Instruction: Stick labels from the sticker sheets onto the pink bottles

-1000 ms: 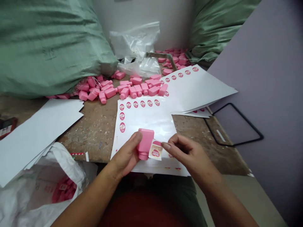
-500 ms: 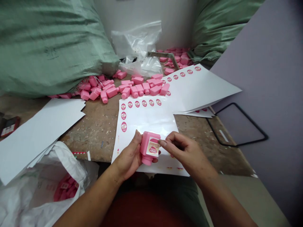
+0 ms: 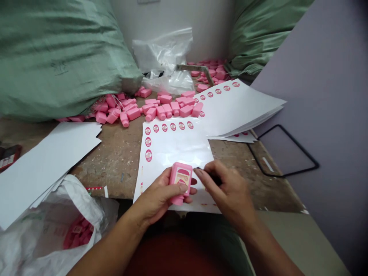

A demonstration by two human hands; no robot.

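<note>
My left hand is wrapped round a small pink plastic bottle, its neck pointing down towards me. The thumb presses on a pink and cream label stuck to the bottle's flat face. Just right of the bottle, apart from it, is my right hand; its fingers are bent, the thumb stands a little away from the forefinger, and nothing shows between them. Beneath both hands lies a white sticker sheet with oval pink stickers along its top and left edges.
Several pink bottles lie across the worn table. More sticker sheets rest at right, white paper at left. An open white sack holds labelled bottles at lower left. Green sacks and a clear plastic bag stand behind.
My left thumb has come down from the bottle's side onto the label. The bottle has turned so its labelled face shows more squarely. My right fingers have moved off the label, slightly right.
</note>
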